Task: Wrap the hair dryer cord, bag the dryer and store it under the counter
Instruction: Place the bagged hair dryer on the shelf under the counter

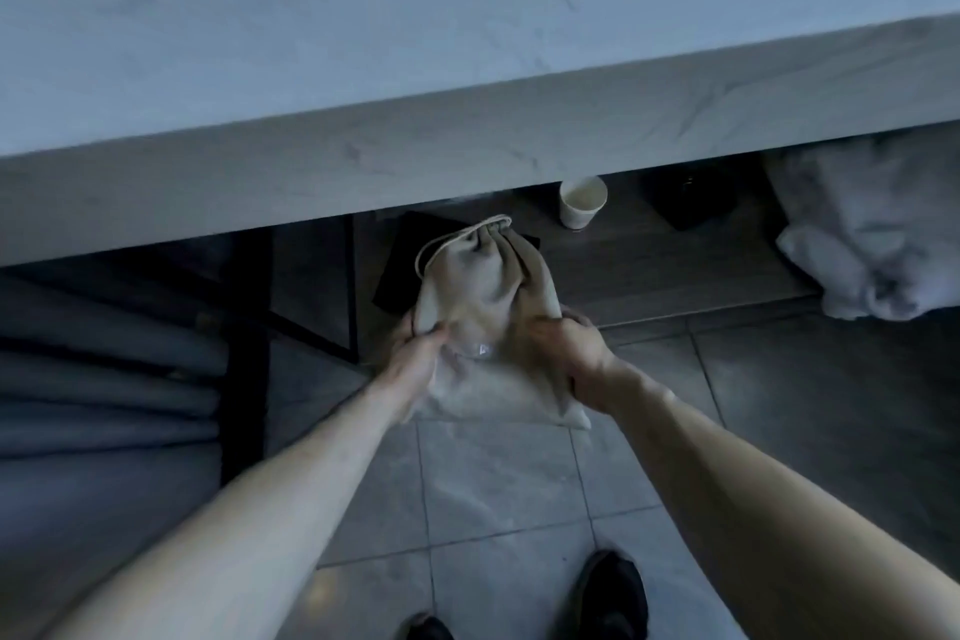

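Gripping a beige drawstring bag (480,296) from both sides, the person holds it out in front, just below the front edge of a pale marble counter (467,140). Left hand (415,353) curls round the bag's left flank, thumb on top of the cloth, fingers tucked beneath. Right hand (569,343) clasps the right flank in the same way, knuckles up. Both forearms bare, reaching forward and down.

Bag mouth cinched into gathers at the far end, pointing toward the space under the counter. Drawstring cord (447,242) loops out from the left of the gathers. Cloth bulges with something inside; contents hidden, so the hair dryer itself cannot be seen. A small shiny patch shows on the bag between the two hands; too blurred to identify.

Under the counter: a low dark shelf (649,270). The bag's far end overlaps a flat black object (400,270) lying on that shelf; cannot tell whether bag and shelf touch. A white paper cup (582,202) stands upright farther back, to the right of the bag mouth. A dark boxy item (691,203) sits right of the cup, mostly in shadow. Crumpled white towels (872,234) piled at the far right.

Folded grey fabric (104,379) stacked at the left. Grey tiled floor (493,473) below. Black shoes (613,592) at the bottom edge.
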The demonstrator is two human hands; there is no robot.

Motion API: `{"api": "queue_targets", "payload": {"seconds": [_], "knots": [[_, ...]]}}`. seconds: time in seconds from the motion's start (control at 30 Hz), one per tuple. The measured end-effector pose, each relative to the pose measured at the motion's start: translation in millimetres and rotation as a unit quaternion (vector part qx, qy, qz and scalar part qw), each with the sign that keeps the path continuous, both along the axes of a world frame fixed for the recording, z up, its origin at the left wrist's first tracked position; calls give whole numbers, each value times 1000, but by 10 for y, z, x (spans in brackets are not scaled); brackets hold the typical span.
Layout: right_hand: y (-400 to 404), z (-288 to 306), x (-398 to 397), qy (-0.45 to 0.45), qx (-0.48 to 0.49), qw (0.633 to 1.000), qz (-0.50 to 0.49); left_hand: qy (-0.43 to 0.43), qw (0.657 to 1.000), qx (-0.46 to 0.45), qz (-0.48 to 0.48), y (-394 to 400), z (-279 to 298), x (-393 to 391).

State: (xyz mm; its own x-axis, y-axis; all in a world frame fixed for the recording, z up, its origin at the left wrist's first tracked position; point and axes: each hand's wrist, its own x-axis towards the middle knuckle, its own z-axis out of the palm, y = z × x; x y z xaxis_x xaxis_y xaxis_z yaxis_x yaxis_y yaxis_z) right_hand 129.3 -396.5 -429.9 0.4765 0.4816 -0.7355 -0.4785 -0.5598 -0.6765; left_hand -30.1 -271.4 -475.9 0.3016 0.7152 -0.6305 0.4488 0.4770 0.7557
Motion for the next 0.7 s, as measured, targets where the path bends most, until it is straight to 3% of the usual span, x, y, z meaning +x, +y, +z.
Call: {"api": "queue_targets", "payload": {"seconds": [0.23,0.33,0.43,0.7], "knots": [[663,-389,329,-71,5,996,57,5,998,68,11,605,-368,325],[846,-557,390,-53,14,998,33,21,996,85,0,811,-500,428],[952,-787,407,-44,36,998,9,43,994,93,-35,946,-589,465],[961,-1089,441,-115,31,991,58,58,989,118,-63,1001,-760,452]]}}
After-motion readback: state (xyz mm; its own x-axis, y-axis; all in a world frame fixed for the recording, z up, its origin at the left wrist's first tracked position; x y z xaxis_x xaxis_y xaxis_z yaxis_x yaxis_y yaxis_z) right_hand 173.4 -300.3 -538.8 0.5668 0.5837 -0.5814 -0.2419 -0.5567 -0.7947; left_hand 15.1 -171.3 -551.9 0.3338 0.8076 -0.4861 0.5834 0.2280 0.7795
